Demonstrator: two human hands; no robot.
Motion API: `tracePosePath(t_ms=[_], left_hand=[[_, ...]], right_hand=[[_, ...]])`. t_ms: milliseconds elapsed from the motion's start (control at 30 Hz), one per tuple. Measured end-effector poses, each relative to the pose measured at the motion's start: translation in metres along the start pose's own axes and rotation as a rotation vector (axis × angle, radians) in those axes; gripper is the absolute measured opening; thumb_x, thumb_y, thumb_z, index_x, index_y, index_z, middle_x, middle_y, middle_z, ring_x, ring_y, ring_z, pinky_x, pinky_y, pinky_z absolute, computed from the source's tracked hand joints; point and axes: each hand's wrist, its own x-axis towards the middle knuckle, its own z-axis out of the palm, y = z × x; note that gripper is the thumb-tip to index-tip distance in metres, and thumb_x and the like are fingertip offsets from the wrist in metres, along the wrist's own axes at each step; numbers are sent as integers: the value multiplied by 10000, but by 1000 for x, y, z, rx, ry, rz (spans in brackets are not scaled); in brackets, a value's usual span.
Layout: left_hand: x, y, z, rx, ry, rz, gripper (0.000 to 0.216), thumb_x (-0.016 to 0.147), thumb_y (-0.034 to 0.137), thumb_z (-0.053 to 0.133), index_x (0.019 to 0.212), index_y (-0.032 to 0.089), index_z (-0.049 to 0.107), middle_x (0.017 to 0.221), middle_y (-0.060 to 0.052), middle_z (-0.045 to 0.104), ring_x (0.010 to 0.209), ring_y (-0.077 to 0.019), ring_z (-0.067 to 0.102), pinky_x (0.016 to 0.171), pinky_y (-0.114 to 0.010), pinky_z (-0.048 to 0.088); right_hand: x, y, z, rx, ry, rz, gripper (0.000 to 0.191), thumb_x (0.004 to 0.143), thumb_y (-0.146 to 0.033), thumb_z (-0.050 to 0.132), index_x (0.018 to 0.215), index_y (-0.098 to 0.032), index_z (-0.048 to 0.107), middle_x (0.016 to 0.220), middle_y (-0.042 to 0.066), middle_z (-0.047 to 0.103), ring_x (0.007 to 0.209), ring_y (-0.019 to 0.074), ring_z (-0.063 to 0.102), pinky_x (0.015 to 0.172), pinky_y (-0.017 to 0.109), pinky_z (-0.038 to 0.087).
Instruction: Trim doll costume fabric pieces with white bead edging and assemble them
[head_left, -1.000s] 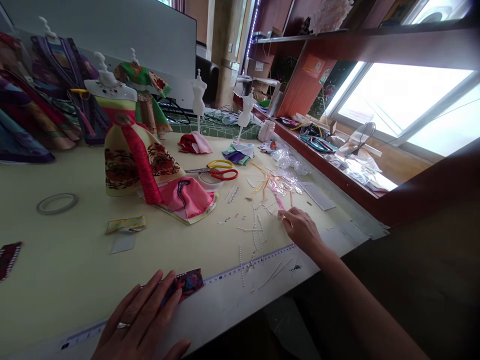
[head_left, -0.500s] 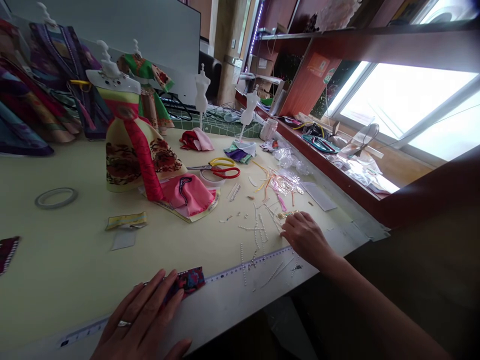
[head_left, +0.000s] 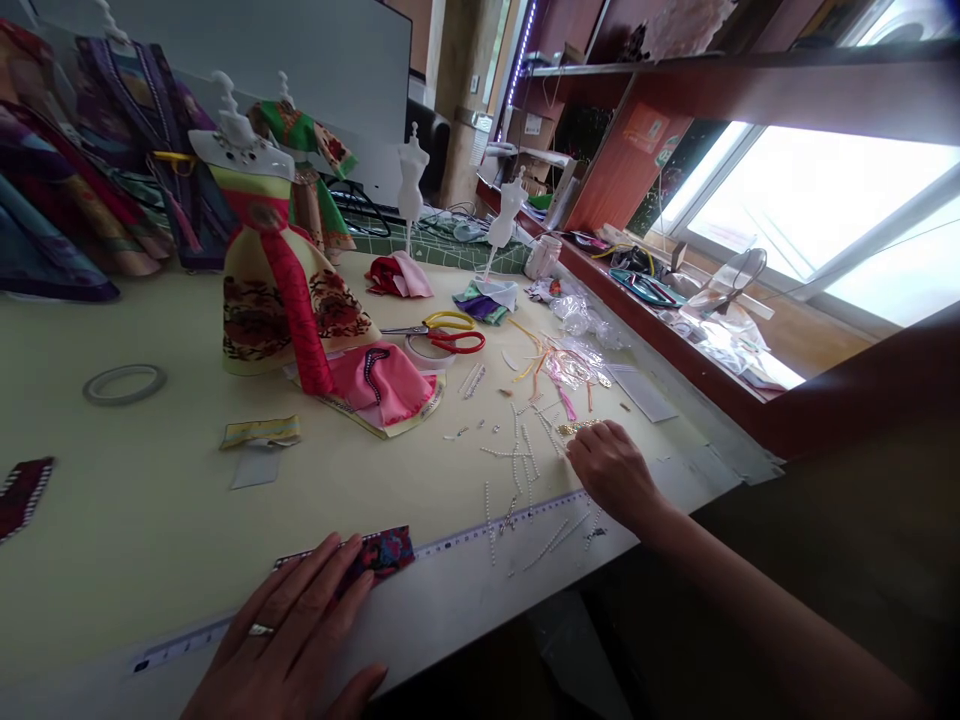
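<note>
My left hand [head_left: 300,620], a ring on one finger, lies flat with its fingers stretched over a dark red and blue patterned fabric strip [head_left: 394,550]. The strip rests along a long clear ruler [head_left: 472,538] near the table's front edge. Farther right, my right hand [head_left: 611,468] is closed and lowered to the tabletop, its fingertips turned down. Whatever it pinches is hidden. Just beyond its knuckles shows a gold beaded trim [head_left: 576,427]. Strands of small white beads [head_left: 517,455] are scattered to the left of this hand, with more short strands [head_left: 559,535] below the ruler.
Mannequins in small dresses, one with a red-sashed skirt [head_left: 304,320], stand at the back left. Scissors [head_left: 457,340], a tape ring [head_left: 124,384], ribbons [head_left: 536,350] and plastic bags [head_left: 589,322] lie about. A wooden window ledge [head_left: 675,340] borders the right side.
The whole view has shifted slightly, so the table's things sit a little farther right. Both hands keep nearly the same places and poses.
</note>
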Motion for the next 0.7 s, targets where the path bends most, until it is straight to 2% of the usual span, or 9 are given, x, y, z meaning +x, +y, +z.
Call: tracePosePath(t_ms=[200,467,600,700], left_hand=[[-1,1,-2,1,-20,18,613,780,388,623,1300,109,460,1465,-154,340,1350,-307,309,1142,-414,194],[-3,1,1,26,-25,9,586,788,399,614,1292,136,473,1444,-131,385,1341,-298,333,1136,-410,218],[-4,1,1,23,-32,-6,604,785,402,620,1302,131,464,1453,-140,368,1345,-295,324,1142,-403,203],[-3,2,1,7,-30,-8,593,791,418,610,1295,136,474,1446,-132,382,1347,-294,322,1145,-397,200]], right_hand=[[-3,0,1,162,-6,188,219,881,-166,429,782,-172,624,805,69,621,779,196,547,779,342,419],[4,-6,0,337,-132,362,120,793,-205,530,711,-197,616,747,24,631,669,150,567,601,265,406],[10,-6,2,360,-199,440,122,802,-210,557,693,-177,603,723,13,617,646,136,552,597,270,413],[12,-3,6,388,-275,483,175,870,-306,562,790,-157,606,777,3,614,681,121,563,648,286,467]])
